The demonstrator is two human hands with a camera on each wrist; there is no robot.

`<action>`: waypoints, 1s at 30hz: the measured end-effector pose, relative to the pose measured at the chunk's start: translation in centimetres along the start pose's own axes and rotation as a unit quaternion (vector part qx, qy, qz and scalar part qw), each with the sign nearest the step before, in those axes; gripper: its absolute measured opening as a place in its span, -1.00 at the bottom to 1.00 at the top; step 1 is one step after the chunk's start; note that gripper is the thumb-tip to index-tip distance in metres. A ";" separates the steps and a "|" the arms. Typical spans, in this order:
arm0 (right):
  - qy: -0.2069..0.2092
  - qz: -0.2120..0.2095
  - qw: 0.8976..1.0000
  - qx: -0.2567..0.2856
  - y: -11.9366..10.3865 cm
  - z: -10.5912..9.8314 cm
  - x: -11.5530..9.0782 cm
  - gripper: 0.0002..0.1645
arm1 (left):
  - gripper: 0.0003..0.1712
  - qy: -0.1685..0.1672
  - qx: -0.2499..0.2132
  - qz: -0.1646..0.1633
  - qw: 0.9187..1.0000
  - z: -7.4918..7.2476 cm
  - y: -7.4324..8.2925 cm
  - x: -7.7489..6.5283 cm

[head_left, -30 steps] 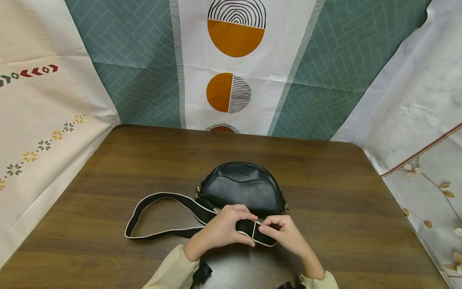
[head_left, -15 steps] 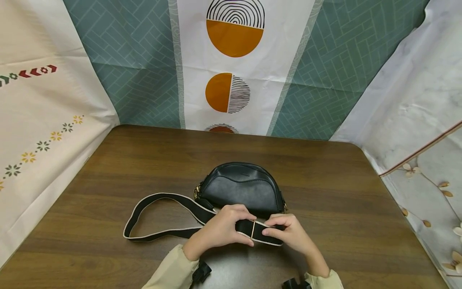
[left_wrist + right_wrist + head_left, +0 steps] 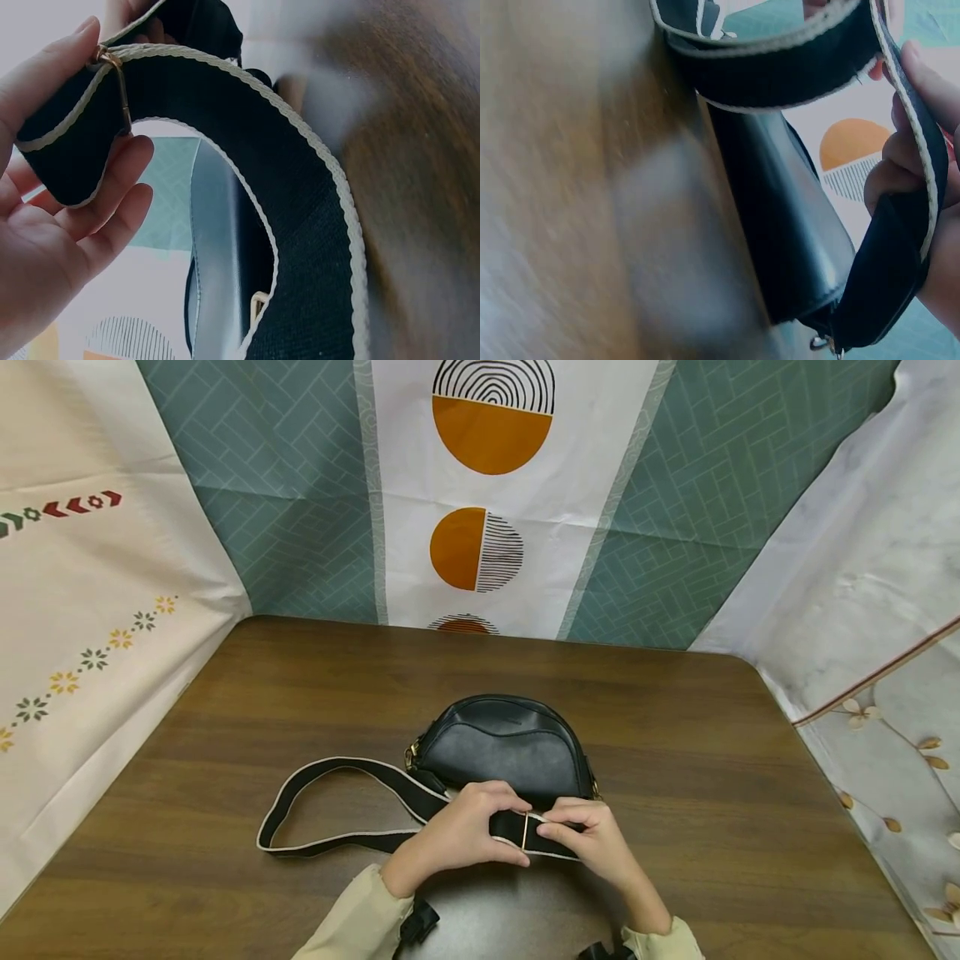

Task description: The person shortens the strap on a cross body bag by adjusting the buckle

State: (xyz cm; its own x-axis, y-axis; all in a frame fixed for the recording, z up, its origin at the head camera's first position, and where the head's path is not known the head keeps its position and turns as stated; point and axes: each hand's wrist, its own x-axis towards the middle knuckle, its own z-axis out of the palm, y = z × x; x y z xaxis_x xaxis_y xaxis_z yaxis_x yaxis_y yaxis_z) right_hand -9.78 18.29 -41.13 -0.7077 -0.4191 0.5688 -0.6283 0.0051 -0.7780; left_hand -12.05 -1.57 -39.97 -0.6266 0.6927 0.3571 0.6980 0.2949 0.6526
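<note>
A black strap (image 3: 405, 789) with white edging runs from a black half-moon handbag (image 3: 501, 747) and loops out to its left on the table. My left hand (image 3: 468, 831) grips the strap at its thin gold slider buckle (image 3: 525, 831), thumb and fingers at opposite edges. In the left wrist view the strap passes through the buckle (image 3: 122, 94) and bends between thumb and fingers. Just right of the buckle, my right hand (image 3: 592, 839) pinches the strap between thumb and fingers. The right wrist view shows the strap (image 3: 889, 262) hanging down from that hand towards the bag's end.
The brown wooden table (image 3: 225, 718) carries the bag, with gold clasps (image 3: 410, 756) at its ends. A patterned green and white cloth (image 3: 307, 527) hangs behind, and pale cloths (image 3: 97, 602) border both sides.
My right hand slid a little to the right along the strap, then came back left towards the buckle. The left hand and the bag have stayed almost in place.
</note>
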 end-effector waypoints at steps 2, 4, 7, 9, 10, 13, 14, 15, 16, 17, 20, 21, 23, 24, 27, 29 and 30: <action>0.008 0.012 1.000 -0.001 -0.5 0.4 0.3 -0.76 | -0.46 0.002 0.000 0.004 1.000 0.0 0.0 0.0; 0.021 0.034 0.999 -0.003 -0.9 0.8 0.4 -0.78 | -0.46 0.005 0.000 0.008 1.000 0.0 0.1 0.1; 0.038 0.055 0.998 -0.010 -1.1 1.2 0.4 -0.80 | -0.46 0.012 -0.002 0.012 1.000 0.0 0.2 0.0; 0.046 0.065 0.997 -0.010 -1.1 1.4 0.3 -0.80 | -0.46 0.018 -0.005 0.015 1.000 0.0 0.1 0.0; 0.047 0.063 0.997 -0.009 -1.0 1.4 0.3 -0.81 | -0.46 0.020 -0.007 0.018 1.000 0.0 0.1 0.0; 0.042 0.062 0.997 -0.002 -0.5 1.3 0.0 -0.80 | -0.45 0.024 -0.008 0.024 0.999 0.0 -0.1 -0.1; 0.038 0.064 0.997 0.000 -0.1 1.2 -0.1 -0.79 | -0.45 0.024 -0.007 0.026 0.999 0.0 -0.1 -0.1; 0.034 0.069 0.997 0.005 0.2 1.1 -0.3 -0.78 | -0.45 0.023 -0.006 0.028 0.999 0.0 -0.1 -0.1; 0.029 0.075 0.997 0.007 0.5 1.0 -0.5 -0.77 | -0.45 0.021 -0.005 0.028 0.999 0.0 -0.1 -0.1; 0.024 0.081 0.996 0.009 0.8 0.8 -0.7 -0.77 | -0.44 0.020 -0.005 0.028 0.999 -0.1 -0.1 -0.1; 0.009 0.108 0.994 0.002 1.3 0.3 -1.0 -0.77 | -0.45 0.016 -0.005 0.028 0.999 -0.1 -0.1 -0.1; 0.004 0.114 0.993 -0.003 1.2 0.1 -1.1 -0.78 | -0.45 0.015 -0.004 0.028 0.999 -0.1 -0.1 -0.1; -0.006 0.122 0.992 -0.020 1.3 -0.4 -1.2 -0.80 | -0.45 0.016 -0.003 0.027 0.999 -0.1 -0.1 -0.1; -0.011 0.123 0.992 -0.027 1.4 -0.6 -1.3 -0.80 | -0.45 0.016 -0.002 0.028 0.999 -0.2 -0.1 -0.1; -0.023 0.117 0.992 -0.037 1.7 -1.3 -1.7 -0.81 | -0.46 0.019 0.000 0.029 0.999 -0.2 -0.2 -0.1; -0.028 0.106 0.993 -0.035 1.9 -1.5 -1.8 -0.81 | -0.46 0.019 0.000 0.030 0.999 -0.2 -0.3 -0.2; -0.029 0.097 0.994 -0.035 1.9 -1.5 -1.9 -0.81 | -0.46 0.020 -0.001 0.030 0.999 -0.2 -0.3 -0.2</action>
State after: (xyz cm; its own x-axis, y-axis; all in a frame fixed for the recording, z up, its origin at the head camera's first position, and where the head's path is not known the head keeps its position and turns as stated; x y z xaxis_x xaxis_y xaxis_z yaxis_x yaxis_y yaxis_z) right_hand -10.16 20.48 -43.25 -0.7997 -0.4553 0.3914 -0.5035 0.1534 -0.8503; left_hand -12.22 -1.88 -40.10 -0.5962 0.6830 0.4220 0.7342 0.2512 0.6307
